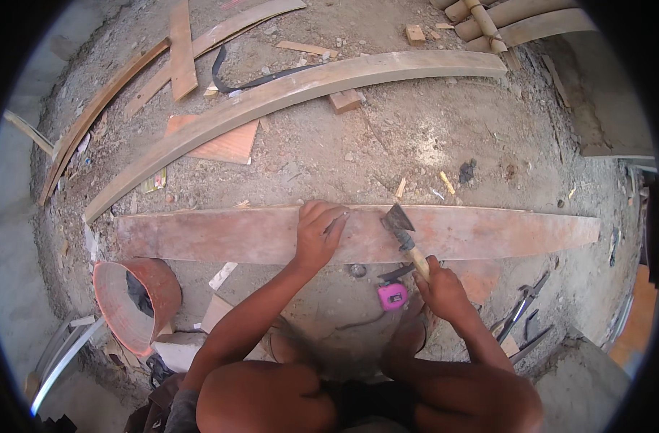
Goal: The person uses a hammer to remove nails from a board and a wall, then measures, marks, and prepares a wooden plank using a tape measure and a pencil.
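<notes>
A long reddish wooden plank (250, 234) lies crosswise on the ground in front of me. My left hand (318, 234) rests on its middle, fingers curled near the far edge. A small dark bit shows by the thumb, too small to name. My right hand (445, 294) grips the wooden handle of a hatchet (417, 261). Its flared metal head is over the plank, right of my left hand; whether it touches the wood I cannot tell. A pink tape measure (393, 296) sits on the ground just left of my right hand.
A long squared beam (293, 95) lies beyond the plank, with a plywood piece (232, 141) under it. An orange bucket (167, 285) lies tipped at the left. Metal tools (521, 307) are on the right. Boards (183, 54) and round poles (517, 18) lie farther off.
</notes>
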A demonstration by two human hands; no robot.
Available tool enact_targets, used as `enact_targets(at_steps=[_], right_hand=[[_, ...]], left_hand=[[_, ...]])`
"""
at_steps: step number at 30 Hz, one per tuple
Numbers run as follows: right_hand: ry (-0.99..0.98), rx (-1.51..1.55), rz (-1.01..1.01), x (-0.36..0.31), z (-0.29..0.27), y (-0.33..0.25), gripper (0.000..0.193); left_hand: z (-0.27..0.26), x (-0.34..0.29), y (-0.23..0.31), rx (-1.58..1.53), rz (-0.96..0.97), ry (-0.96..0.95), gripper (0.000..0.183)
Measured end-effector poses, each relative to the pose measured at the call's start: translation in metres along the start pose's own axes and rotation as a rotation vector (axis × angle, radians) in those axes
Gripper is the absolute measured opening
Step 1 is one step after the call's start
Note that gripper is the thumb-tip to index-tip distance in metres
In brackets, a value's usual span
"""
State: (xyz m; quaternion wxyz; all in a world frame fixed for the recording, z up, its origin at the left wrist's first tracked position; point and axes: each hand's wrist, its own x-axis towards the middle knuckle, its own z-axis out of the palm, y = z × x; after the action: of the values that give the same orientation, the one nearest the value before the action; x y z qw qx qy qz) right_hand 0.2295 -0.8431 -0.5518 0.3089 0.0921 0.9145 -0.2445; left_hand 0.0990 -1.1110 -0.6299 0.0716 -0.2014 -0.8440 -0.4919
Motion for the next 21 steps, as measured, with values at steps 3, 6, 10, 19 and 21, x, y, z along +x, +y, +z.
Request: enact_targets(at_steps=[3, 6, 10, 19, 21], right_hand=[[-0.01, 0.014, 0.008, -0.002, -0.005, -0.002, 0.037], [-0.018, 0.025, 0.033, -0.002, -0.007, -0.006, 0.037], [0.016, 0.002, 0.008, -0.004, -0.005, -0.005, 0.036], [0.054, -0.059, 0.02, -0.002, 0.003, -0.007, 0.034], [0.065, -0.072, 0.015, -0.003, 0.005, -0.007, 0.034]], left_hand=[[-0.006, -0.001, -0.003, -0.047, -0.079, 0.076, 0.013], [-0.01, -0.001, -0.004, -0.043, -0.083, 0.043, 0.013], [-0.015, -0.002, -0.006, -0.032, -0.033, -0.012, 0.014], [-0.016, -0.008, -0.013, -0.005, 0.023, -0.014, 0.012], [-0.016, -0.008, -0.014, -0.017, 0.019, -0.013, 0.013]])
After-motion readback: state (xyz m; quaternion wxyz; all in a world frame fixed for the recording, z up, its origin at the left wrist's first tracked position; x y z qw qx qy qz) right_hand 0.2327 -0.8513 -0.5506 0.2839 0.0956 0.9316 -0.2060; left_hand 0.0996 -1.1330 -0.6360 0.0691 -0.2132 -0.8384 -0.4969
